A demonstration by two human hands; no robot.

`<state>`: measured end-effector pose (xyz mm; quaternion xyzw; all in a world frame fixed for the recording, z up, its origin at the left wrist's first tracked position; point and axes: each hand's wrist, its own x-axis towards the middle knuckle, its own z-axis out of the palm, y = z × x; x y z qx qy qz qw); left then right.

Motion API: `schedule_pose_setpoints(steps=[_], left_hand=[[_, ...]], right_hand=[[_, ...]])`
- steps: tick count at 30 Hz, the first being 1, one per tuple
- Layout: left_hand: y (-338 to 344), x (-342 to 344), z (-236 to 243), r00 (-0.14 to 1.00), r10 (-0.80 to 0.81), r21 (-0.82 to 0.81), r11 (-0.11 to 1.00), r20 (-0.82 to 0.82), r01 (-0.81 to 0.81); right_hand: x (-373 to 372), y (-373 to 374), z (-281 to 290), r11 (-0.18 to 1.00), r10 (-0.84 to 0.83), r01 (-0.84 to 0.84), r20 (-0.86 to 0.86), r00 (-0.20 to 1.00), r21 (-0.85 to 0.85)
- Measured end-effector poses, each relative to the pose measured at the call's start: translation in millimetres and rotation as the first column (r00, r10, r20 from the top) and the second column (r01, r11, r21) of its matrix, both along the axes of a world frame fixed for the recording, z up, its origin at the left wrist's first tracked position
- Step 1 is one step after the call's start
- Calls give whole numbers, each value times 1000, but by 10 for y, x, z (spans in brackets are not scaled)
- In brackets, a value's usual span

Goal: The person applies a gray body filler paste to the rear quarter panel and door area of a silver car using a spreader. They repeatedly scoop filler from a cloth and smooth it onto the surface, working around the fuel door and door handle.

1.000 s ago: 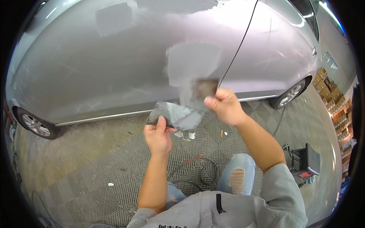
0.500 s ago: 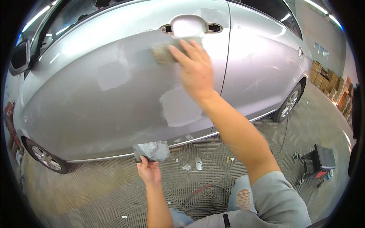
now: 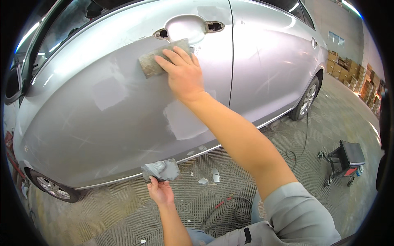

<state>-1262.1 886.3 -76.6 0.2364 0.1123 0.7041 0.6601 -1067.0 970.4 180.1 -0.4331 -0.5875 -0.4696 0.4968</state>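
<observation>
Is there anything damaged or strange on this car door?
Yes. The silver door carries dull grey filler patches, and its handle is missing, leaving an empty recess. Filler scraps lie on the floor.

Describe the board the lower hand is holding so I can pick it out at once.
Start at the silver car door that fills the view and drop to its bottom edge, just above the grated floor. There the left hand grips a small flat board carrying a blob of grey filler. Unlike the spreader under the right hand, pressed flat near the handle recess, it is held clear of the panel.
</observation>
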Motion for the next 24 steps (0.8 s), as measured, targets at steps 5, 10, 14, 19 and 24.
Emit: schedule_pose_setpoints(steps=[5, 10, 14, 19, 24], left_hand=[[-32, 49, 48, 999, 30, -45, 998, -19, -31], [-59, 44, 74, 999, 28, -28, 999, -40, -30], [-91, 84, 103, 1000, 14, -25, 1000, -6, -14], [-172, 148, 215, 999, 15, 16, 1000, -36, -15], [-280, 290, 295, 994, -8, 36, 999, -110, 12]], right_hand=[[278, -175, -210, 995, -21, 19, -21, 1000, -96], [422, -314, -293, 984, -8, 10, 10, 1000, -180], [499, -476, -309, 964, -38, 50, 51, 998, -260], [616, -1000, -491, 803, 363, -529, -479, 800, -274], [605, -1361, -928, 220, 264, -969, -963, -54, 114]])
